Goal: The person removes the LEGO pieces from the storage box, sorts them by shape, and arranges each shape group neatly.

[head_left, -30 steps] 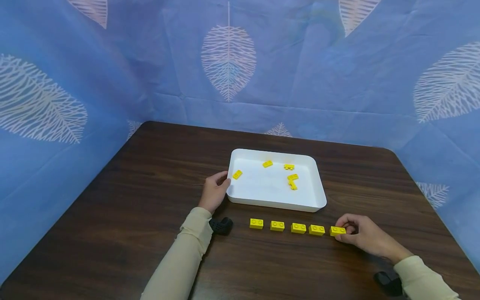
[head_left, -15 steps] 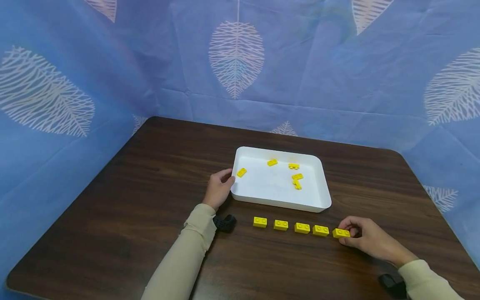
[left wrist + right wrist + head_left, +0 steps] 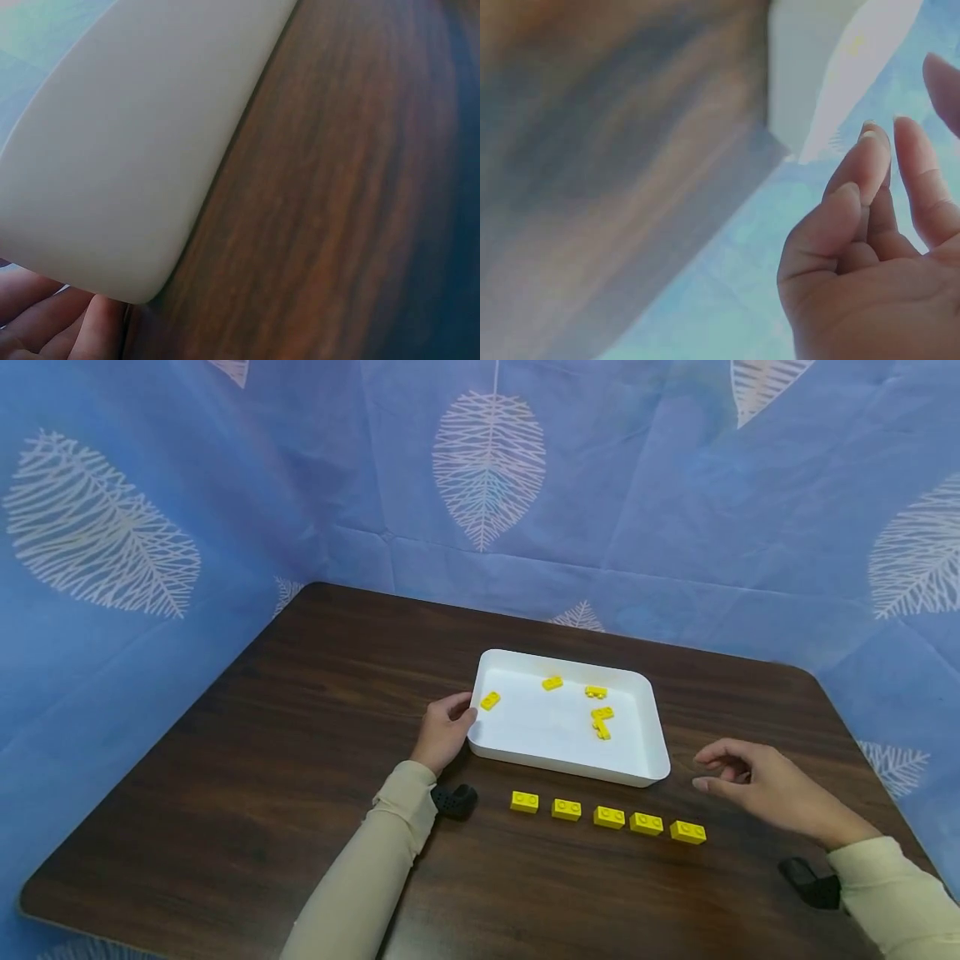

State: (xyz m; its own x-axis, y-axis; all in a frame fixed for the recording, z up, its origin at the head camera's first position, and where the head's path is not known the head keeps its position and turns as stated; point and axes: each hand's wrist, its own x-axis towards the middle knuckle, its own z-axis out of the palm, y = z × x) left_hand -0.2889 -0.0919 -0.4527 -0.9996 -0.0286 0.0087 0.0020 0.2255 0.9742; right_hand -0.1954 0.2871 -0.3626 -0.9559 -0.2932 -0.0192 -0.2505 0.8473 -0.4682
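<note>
At the near edge, two pale sleeves (image 3: 360,868) come in from left and right, each with a black wrist device (image 3: 455,802) beside its cuff. Beyond them, five yellow bricks (image 3: 609,817) sit apart in a row on the dark wooden tabletop (image 3: 225,777), two round studs up on each. They look like hard plastic: light, stiff, not easily broken, perhaps a little slick. The best hold is probably a pinch on opposite side walls, leaving the studs free.

The right hand (image 3: 780,789) hovers just past the row's right end, fingers loosely bent, thumb apart from the forefinger, holding nothing. Farther left, the left hand (image 3: 441,731) touches the left wall of a shallow white tray (image 3: 536,727); whether it grips or merely steadies, I cannot tell. The tray seems rigid and light, easiest to take by its raised walls.

Inside lie five loose bricks (image 3: 552,682), also yellow: one by the left wall, two toward the far wall, and two close together right of centre, perhaps touching. Beyond the tabletop hangs blue cloth (image 3: 645,527) with white leaf prints.
</note>
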